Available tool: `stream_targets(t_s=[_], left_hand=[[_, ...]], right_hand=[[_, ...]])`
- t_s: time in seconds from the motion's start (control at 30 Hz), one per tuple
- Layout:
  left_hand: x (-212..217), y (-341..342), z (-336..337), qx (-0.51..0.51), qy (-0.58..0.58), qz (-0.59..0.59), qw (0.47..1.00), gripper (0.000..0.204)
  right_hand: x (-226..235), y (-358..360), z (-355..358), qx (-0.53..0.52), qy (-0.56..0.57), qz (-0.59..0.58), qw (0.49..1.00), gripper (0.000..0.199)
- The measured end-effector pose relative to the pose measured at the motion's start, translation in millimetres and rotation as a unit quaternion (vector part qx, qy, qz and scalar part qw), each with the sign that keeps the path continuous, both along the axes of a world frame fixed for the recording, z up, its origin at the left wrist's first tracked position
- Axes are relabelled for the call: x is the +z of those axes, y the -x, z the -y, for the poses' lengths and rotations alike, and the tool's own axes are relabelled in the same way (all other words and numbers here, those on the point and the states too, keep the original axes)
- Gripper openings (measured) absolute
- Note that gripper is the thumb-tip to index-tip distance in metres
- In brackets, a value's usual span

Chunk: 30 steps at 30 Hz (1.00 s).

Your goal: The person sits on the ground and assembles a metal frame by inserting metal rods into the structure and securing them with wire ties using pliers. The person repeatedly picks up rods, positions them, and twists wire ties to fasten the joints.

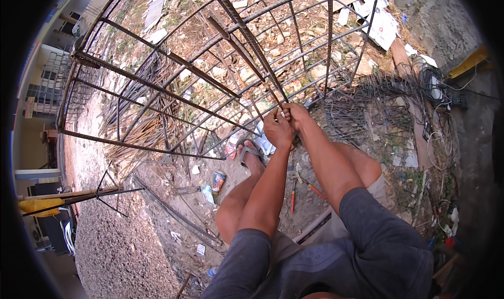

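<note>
My left hand [277, 129] and my right hand [297, 116] are close together at the end of a steel rebar cage [207, 83]. Both have their fingers bent and closed. A small pale bit shows between the fingers, too small to name. A thick ribbed rebar [247, 31] slants down from the top and ends right at my hands. Thinner bent steel hoops cross it. A pair of pliers with red handles [292, 202] lies on the ground between my legs, below my forearms.
Bundles of steel rods [142, 110] lie on the left, and a heap of bent steel hoops [362, 107] at the right. Gravel [121, 246] covers the lower left. Cables [438, 136] and a plank [418, 136] lie far right. Litter such as a small packet [218, 181] is near my foot.
</note>
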<state>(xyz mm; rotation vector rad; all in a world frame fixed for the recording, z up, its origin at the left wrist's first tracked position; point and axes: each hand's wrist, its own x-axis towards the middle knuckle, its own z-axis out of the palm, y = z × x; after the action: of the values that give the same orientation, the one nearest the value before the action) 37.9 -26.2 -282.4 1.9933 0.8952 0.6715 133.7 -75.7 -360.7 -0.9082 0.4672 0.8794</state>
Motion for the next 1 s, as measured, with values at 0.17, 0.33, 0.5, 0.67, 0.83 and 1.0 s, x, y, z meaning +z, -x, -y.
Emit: stream_targets(t_s=[0.17, 0.33, 0.5, 0.67, 0.83, 1.0], left_hand=[[-5, 3, -1, -0.004, -0.043, -0.055, 0.998, 0.020], [-4, 3, -2, 0.003, -0.004, -0.120, 0.993, 0.017], [-35, -9, -7, 0.015, 0.024, -0.111, 0.993, 0.018], [-72, -3, -29, 0.061, 0.117, 0.030, 0.991, 0.024], [-53, -9, -14, -0.063, 0.161, 0.059, 0.983, 0.031], [-82, -5, -28, -0.023, 0.163, 0.026, 0.986, 0.029]], right_hand=[[15, -3, 4, 0.008, 0.034, -0.012, 0.999, 0.013], [36, 17, -2, -0.033, 0.112, 0.050, 0.992, 0.015], [26, 28, -4, -0.068, 0.175, 0.198, 0.962, 0.014], [25, 37, -18, -0.044, 0.228, 0.249, 0.940, 0.015], [-5, 18, -2, -0.052, 0.292, 0.328, 0.897, 0.014], [19, 29, -7, -0.020, 0.241, 0.282, 0.928, 0.013]])
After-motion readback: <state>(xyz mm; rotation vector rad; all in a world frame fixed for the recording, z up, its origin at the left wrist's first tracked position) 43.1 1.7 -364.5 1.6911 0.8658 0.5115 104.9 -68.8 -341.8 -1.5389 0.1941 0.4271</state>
